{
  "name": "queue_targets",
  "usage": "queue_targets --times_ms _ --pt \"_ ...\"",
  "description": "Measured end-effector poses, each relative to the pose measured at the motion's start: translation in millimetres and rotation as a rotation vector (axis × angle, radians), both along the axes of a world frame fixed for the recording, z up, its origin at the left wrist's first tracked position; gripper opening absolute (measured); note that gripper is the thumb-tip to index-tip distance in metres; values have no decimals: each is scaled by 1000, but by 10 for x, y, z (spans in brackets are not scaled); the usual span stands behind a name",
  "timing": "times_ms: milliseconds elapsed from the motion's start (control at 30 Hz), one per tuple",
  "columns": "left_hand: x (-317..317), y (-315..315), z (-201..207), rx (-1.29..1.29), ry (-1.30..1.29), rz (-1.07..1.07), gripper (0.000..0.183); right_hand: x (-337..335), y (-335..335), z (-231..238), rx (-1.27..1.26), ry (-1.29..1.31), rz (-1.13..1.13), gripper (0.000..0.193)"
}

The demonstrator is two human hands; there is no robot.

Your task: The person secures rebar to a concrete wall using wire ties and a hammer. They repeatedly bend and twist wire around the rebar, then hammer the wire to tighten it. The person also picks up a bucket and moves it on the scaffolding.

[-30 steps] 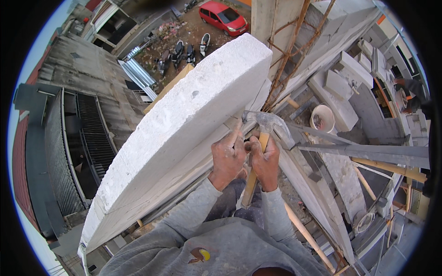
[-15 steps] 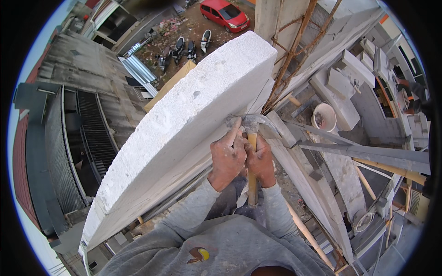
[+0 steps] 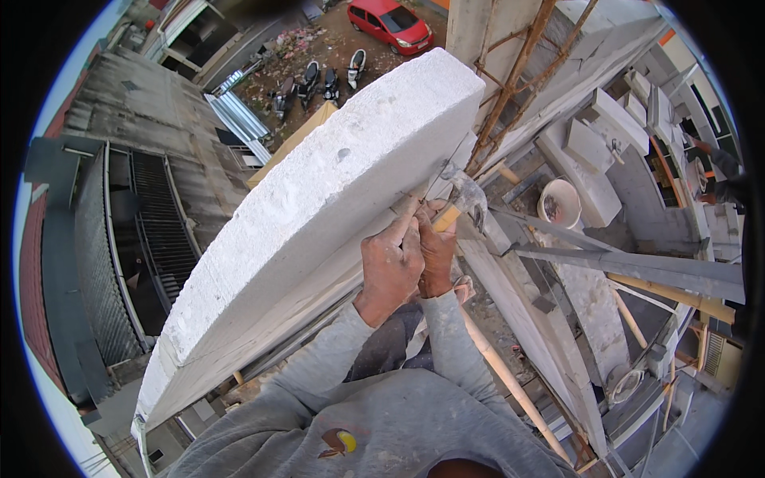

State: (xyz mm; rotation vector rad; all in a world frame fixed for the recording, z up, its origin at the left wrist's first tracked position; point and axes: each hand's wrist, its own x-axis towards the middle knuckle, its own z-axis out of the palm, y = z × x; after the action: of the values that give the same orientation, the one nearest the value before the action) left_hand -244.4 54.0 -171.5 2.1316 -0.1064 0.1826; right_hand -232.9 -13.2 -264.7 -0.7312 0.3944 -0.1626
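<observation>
My left hand [image 3: 392,259] is closed, its thumb and fingers pinched together against the side face of a long white masonry block wall [image 3: 319,199]. What it pinches is too small to make out; a thin dark sliver shows near the fingertips. Right beside it, my right hand [image 3: 436,259] is wrapped around the hammer [image 3: 468,199] by its yellowish wooden handle. The metal head, dusted grey, tilts up to the right near the end of the wall. Fingertips of both hands come close together, and most of the handle is hidden.
Rusty steel bars [image 3: 510,84] rise beyond the wall's end. To the right are a grey metal beam [image 3: 629,261], a whitish bucket [image 3: 559,203] and several loose blocks [image 3: 590,143]. Far below stand a red car [image 3: 390,25] and motorbikes [image 3: 309,84]. Another person's arm [image 3: 721,163] shows at the right edge.
The hammer has turned from upright to tilted, its head swinging to the right. My right hand has rotated and drawn closer to the left hand, which stays at the wall.
</observation>
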Motion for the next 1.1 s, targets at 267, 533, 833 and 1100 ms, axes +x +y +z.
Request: queue_targets --times_ms 267,533,833,1100 --pt "12 18 9 -6 53 21 33 76 192 -50 62 -166 -109 34" --pt "7 49 -33 36 65 -33 39 55 172 -128 -162 -100 -46 31" --pt "85 136 -120 115 -69 -69 39 64 262 -71 -209 -49 -102 27" --pt "143 220 -171 -10 -78 -67 31 -553 -300 358 -379 145 25 35"
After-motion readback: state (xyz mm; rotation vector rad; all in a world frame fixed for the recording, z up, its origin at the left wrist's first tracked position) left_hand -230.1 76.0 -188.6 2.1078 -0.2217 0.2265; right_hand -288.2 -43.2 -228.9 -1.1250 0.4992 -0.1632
